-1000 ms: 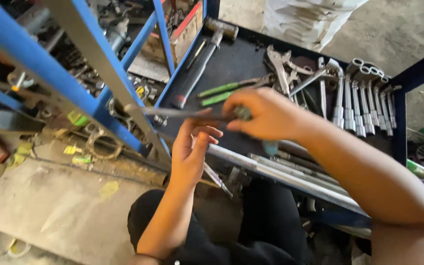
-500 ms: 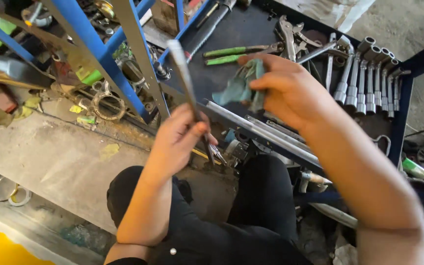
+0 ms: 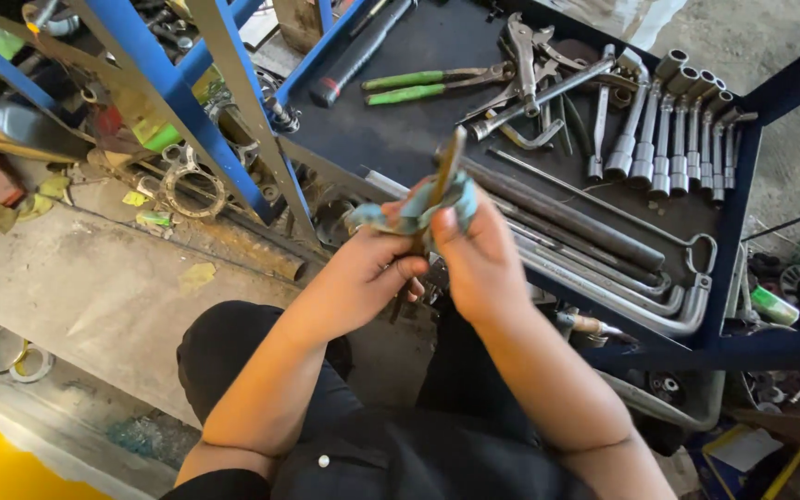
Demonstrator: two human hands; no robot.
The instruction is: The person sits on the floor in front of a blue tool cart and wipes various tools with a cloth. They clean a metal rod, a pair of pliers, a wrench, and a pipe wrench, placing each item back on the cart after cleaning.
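Note:
Both my hands meet in front of me over my lap. My left hand [image 3: 363,273] grips the lower end of a long flat metal tool [image 3: 446,167] that stands almost upright. My right hand [image 3: 479,255] presses a blue-green rag [image 3: 418,208] around the tool's middle. The tool's upper end sticks out above the rag, in front of the blue tool tray [image 3: 729,241]. The tool's lower end is hidden in my left fist.
The tray holds green-handled pliers [image 3: 414,85], a row of socket wrenches [image 3: 673,120], long steel bars [image 3: 594,255] and a black-handled tool [image 3: 358,51]. A blue metal frame [image 3: 173,88] stands at the left over a dirty concrete floor with metal rings [image 3: 192,185].
The tool has swung from lying flat, to slanted, to nearly upright. My hands have drawn together, and the rag now wraps the tool's middle. The view has shifted down and right.

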